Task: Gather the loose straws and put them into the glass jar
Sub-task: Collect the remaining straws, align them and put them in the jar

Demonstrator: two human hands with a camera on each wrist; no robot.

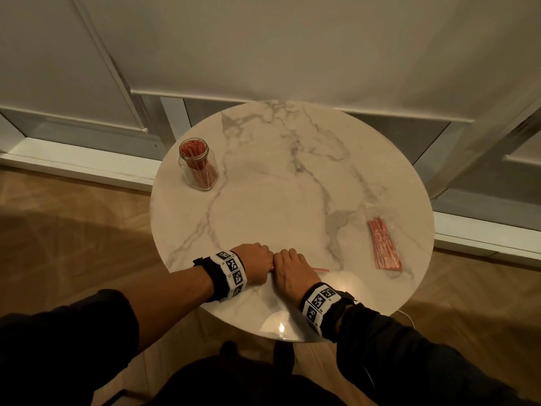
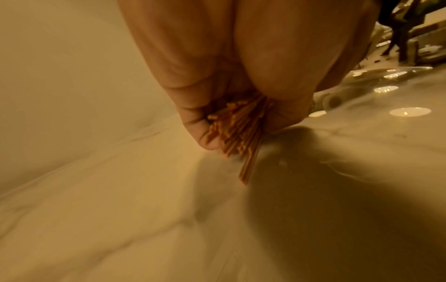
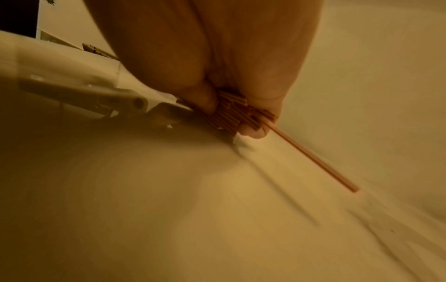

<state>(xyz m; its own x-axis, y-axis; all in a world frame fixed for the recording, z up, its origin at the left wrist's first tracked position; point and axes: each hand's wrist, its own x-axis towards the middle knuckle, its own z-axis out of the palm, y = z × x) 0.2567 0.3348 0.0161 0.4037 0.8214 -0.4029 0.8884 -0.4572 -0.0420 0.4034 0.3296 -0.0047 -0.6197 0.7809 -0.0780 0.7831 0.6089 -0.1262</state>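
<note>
A clear glass jar (image 1: 199, 167) packed with red straws stood near the round marble table's (image 1: 263, 200) far-left edge. At the near edge, the left hand (image 1: 254, 263) and right hand (image 1: 292, 272), touching, both gripped one bundle of thin red-striped straws (image 2: 237, 131). A clear packet of straws (image 1: 384, 244) lay by the right edge.

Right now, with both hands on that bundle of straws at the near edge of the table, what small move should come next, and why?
Probably tuck in the stray straw before lifting. Both the left hand and the right hand grip the bundle low on the table, but one straw sticks out well past the right fingers and could slip. The glass jar stands far off at the left.
</note>
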